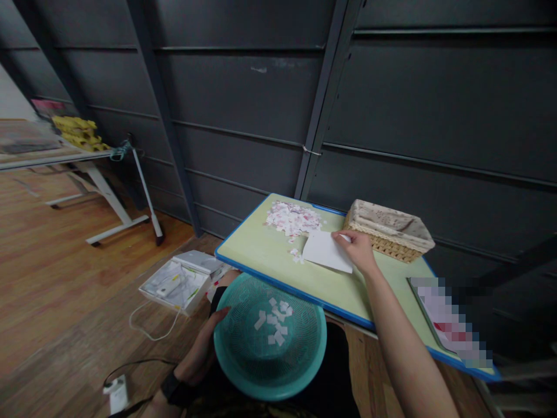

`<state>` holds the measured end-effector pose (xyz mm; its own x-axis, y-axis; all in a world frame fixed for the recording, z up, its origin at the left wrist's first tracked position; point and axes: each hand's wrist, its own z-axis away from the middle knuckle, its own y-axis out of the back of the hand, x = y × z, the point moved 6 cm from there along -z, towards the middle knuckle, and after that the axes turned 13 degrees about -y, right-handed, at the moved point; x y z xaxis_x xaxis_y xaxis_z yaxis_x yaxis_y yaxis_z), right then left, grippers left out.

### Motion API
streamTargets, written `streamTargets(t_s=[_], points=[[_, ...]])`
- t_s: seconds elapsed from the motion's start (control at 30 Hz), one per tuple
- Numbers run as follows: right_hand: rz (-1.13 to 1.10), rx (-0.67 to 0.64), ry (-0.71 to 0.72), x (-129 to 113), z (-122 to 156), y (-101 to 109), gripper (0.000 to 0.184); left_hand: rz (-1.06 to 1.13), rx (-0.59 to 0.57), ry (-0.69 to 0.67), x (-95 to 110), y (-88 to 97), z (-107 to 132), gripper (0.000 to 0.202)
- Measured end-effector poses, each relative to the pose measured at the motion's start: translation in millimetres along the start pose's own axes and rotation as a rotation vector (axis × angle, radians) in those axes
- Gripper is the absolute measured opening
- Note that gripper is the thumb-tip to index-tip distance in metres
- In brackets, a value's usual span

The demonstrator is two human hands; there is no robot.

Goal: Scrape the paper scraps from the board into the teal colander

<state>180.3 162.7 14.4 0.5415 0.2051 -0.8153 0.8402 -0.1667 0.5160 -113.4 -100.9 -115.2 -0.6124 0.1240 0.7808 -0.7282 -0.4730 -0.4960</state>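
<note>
My right hand (355, 248) pinches the upper edge of a white sheet of paper (326, 251), tilted just over the pale yellow tabletop (252, 241). Beside the sheet lies a heap of small paper scraps (293, 217), with a few loose ones at its near side. A teal plastic basket (221, 342) rests on my lap, several white paper pieces (274, 319) lying in its bottom. My left hand (209, 334) grips the left rim of this basket, its thumb over the edge and the other fingers hidden beneath.
A lined wicker basket (391, 247) stands at the table's back right, and a flat, partly blurred item (444, 319) lies at the right end. On the floor at left are an open white box (159, 284) with a cable and a power strip (117, 395). Dark panels (243, 93) rise behind.
</note>
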Motion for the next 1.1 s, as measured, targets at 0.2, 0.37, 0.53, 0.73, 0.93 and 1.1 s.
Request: streamTargets(t_s=[0.2,0.37,0.53,0.73,0.93,1.1], points=[[0.006,0.032,0.017,-1.3,0.7,3.3,0.042,-0.009,-0.026,0.007,-2.0,2.7,-1.2,0.083],[0.009,0.004,0.029,-6.3,3.5,-0.1,0.043,-0.017,-0.080,0.024,-8.8,8.7,-5.2,0.073],[0.010,-0.001,0.020,-8.7,4.5,-3.4,0.046,-0.027,-0.071,0.025,-9.0,9.6,-7.6,0.085],[0.022,0.006,0.019,-9.7,5.0,-0.6,0.045,-0.011,-0.073,0.008,-6.4,6.8,-6.1,0.095],[-0.021,-0.049,-0.034,-2.1,2.3,-1.6,0.043,0.002,-0.051,0.025,-5.6,5.7,-3.6,0.097],[-0.001,0.010,0.001,-3.8,2.4,-1.8,0.041,-0.007,-0.021,0.021,-1.6,1.5,-1.2,0.097]])
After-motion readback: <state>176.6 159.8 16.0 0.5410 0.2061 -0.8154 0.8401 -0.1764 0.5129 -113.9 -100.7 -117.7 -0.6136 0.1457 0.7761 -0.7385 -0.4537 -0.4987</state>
